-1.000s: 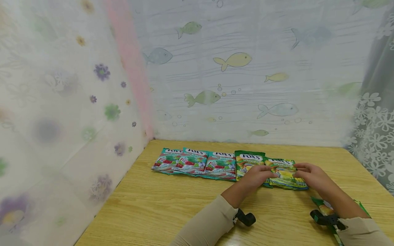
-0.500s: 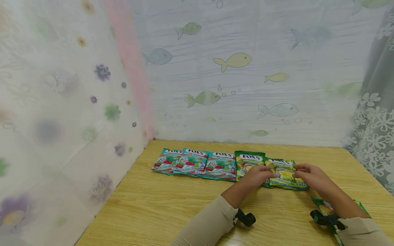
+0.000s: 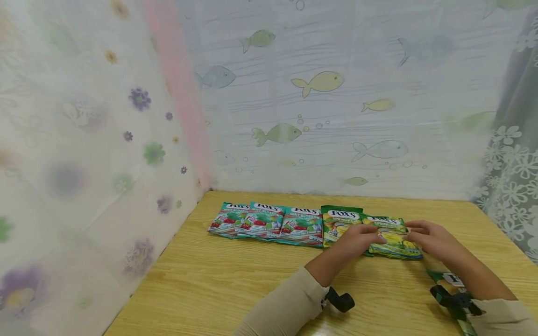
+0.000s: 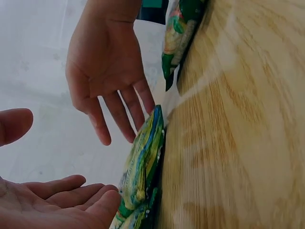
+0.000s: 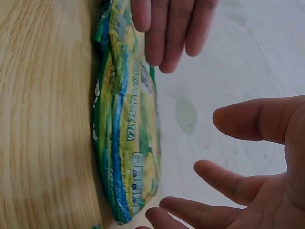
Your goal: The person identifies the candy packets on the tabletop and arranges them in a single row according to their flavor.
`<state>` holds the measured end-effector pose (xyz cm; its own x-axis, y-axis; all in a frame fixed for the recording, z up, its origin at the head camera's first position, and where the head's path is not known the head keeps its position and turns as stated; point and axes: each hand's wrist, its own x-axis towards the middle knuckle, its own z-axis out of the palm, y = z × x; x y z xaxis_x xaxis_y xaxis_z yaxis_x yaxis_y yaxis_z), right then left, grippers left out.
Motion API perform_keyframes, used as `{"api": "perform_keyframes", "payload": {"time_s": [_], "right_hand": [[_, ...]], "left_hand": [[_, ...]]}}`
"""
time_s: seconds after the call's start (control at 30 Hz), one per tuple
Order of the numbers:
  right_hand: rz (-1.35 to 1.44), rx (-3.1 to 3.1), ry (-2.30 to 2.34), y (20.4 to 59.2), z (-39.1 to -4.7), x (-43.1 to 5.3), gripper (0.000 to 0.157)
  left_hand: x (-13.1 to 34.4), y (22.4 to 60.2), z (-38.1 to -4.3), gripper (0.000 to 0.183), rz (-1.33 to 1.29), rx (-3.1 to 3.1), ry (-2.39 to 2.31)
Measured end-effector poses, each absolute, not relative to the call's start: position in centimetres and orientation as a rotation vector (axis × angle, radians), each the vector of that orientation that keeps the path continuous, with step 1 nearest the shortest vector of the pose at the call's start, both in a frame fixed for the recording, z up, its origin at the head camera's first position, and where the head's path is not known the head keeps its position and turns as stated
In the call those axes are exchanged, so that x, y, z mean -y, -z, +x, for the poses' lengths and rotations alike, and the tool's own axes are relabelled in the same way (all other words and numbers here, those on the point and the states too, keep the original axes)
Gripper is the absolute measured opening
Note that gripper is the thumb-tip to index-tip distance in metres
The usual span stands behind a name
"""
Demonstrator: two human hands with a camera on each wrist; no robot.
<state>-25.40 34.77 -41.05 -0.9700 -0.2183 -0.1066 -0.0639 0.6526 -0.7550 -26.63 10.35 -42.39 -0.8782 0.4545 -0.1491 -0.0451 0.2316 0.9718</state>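
A yellow-green bag of Fox's candy (image 3: 392,245) lies flat at the right end of a row. My left hand (image 3: 355,243) is over its left side, overlapping the green Fox's candy bag (image 3: 336,233) beside it. At the right edge of the yellow-green bag is my right hand (image 3: 437,240). Fingers of both hands are straight and spread, as the left hand (image 4: 71,202) and right hand (image 4: 107,62) show in the left wrist view. From the right wrist view, the right fingers (image 5: 209,210) sit near the bag's end and the thumb stands apart from it.
Three teal Mint Blossom bags (image 3: 300,227) continue the row leftward, partly overlapping. Another green Fox's bag (image 3: 451,280) lies under my right forearm, partly hidden. The wooden table (image 3: 218,284) meets a fish-patterned curtain (image 3: 277,158) at the back.
Both hands and forearms have shifted slightly to the right, still around the yellow-green bag. More of the bag under the right forearm shows. The row stays in place.
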Motion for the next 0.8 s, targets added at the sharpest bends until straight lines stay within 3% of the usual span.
{"api": "perform_keyframes", "payload": {"time_s": [0.33,0.8], "right_hand": [[-0.274,-2.759,1.137,39.8,-23.9,-37.0,0.063],[-0.153,-2.853,1.069,40.3,-21.7,-42.2,0.065]], "left_hand": [[-11.9,41.4,-24.8,0.051,0.403,-2.075,-1.699],[-15.8,41.8,-22.1,0.039,0.332,-2.074,-1.485]]}}
